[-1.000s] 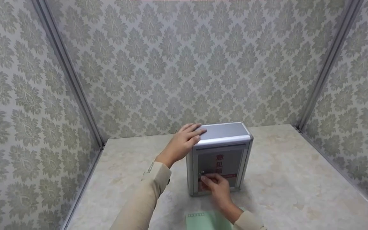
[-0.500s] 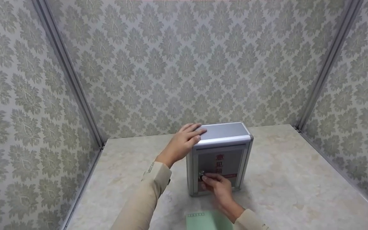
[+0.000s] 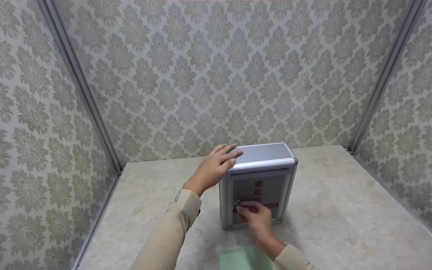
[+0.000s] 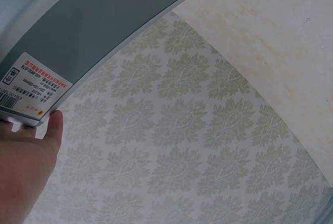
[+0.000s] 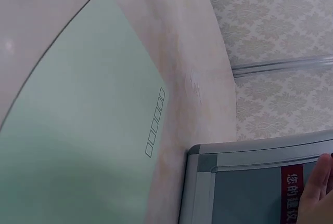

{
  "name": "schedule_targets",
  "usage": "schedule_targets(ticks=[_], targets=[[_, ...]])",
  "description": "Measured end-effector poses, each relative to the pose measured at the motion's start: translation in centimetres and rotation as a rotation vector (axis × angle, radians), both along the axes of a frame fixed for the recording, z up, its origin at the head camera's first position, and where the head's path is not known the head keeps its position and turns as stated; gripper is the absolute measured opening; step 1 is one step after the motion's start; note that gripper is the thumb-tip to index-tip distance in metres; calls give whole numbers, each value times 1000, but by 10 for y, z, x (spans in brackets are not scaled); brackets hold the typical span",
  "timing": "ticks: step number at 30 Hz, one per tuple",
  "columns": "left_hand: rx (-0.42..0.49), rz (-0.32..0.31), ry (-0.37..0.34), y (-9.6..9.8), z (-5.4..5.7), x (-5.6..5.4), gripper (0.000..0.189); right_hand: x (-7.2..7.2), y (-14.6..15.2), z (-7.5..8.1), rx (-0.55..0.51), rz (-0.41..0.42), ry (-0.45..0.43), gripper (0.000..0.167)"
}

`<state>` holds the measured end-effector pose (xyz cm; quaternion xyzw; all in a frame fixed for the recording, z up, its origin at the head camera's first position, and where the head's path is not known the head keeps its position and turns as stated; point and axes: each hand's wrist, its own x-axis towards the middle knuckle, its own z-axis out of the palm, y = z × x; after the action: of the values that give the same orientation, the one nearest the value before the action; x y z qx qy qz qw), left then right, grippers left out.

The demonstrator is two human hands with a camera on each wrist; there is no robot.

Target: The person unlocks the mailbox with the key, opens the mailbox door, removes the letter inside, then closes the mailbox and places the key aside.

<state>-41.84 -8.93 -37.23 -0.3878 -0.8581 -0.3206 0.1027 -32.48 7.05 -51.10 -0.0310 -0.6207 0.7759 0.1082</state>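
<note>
An upright silver-grey metal suggestion box (image 3: 261, 154) with red characters on its front stands on the table. My left hand (image 3: 214, 168) rests on its top left edge, fingers spread over the top; the left wrist view shows a white label (image 4: 35, 86) on the box's side near the fingertips. At the left of the front door is a small round lock (image 3: 237, 202). There my right hand (image 3: 259, 221) pinches a small dark-headed key between thumb and forefinger, mostly hidden by the fingers. In the right wrist view, those fingers show only at the lower right edge.
A pale green envelope (image 3: 238, 258) with a row of small printed squares lies on the marbled table (image 3: 156, 195) in front of the box, partly under my right forearm. Patterned wall panels (image 3: 201, 75) with grey metal corner posts (image 3: 84, 86) enclose the table behind and at both sides.
My right hand twists slightly at the lock, its fingers tilting one way and then back. My left hand and the box stay in place, and the envelope lies as before.
</note>
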Motion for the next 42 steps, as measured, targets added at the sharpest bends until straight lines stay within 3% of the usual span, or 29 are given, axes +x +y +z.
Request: schedule_targets(ticks=[11,17,24,35,42], targets=[[-95,29,24,2,2,-3,78,-1,2,0,44,-19,8,23],[-101,12,57,4,3,-5,79,-1,5,-1,51,-20,8,22],[-105,17,47,3,0,-5,81,2,5,0,8,-14,-17,23],[-103,14,51,3,-1,-4,79,9,9,-1,44,9,-59,24],[-87,15,59,0,1,-4,79,13,13,-2,63,27,-41,29]])
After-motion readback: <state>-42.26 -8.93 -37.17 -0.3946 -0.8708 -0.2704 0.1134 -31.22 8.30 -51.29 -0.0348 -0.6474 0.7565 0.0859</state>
